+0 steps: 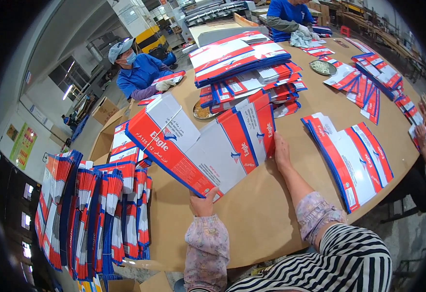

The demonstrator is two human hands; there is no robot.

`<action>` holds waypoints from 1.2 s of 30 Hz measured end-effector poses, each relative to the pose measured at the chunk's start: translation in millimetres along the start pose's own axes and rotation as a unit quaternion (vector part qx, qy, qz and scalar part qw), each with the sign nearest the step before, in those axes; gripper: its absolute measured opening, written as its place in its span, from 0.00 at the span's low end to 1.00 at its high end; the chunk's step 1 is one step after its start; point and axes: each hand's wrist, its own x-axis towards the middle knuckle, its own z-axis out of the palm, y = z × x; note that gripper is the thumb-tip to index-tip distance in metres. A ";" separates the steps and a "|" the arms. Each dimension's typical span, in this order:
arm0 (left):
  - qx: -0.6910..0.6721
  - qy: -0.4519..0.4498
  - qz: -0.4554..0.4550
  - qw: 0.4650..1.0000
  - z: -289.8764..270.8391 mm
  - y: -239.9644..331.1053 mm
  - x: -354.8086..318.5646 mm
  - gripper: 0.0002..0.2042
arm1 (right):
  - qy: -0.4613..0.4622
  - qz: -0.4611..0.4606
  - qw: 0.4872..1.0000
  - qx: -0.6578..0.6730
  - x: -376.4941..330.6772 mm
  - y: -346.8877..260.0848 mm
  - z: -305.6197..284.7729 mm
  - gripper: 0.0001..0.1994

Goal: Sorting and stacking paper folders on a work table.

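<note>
A flat, unfolded cardboard box blank [201, 141], printed red, white and blue, lies tilted over the brown table [252, 214]. My left hand [203, 203] grips its near lower edge. My right hand [282, 152] rests flat against its right end, fingers pointing away from me. The left part of the blank is lifted off the table and shows a fold line. To the right lies a fanned stack of the same blanks [351, 160], apart from both hands.
Upright bundles of blanks [94, 214] stand at the left below the table edge. More piles [244, 61] cover the far middle. Two people in blue work at the far side, another person's hands show at right. Metal dishes [323, 67] sit among the piles.
</note>
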 end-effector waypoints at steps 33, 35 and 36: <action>-0.102 0.018 0.050 0.993 6.4 -13.9 -16.7 0.30 | 0.020 0.001 1.000 -0.023 1.2 4.0 -5.5 0.26; -0.093 0.035 0.055 0.994 4.9 -15.6 -15.6 0.29 | 0.010 0.026 0.999 -0.032 4.1 7.3 -5.3 0.25; -0.092 0.035 0.055 0.994 4.5 -17.1 -15.1 0.29 | 0.010 0.027 0.999 -0.032 3.5 9.1 -6.4 0.25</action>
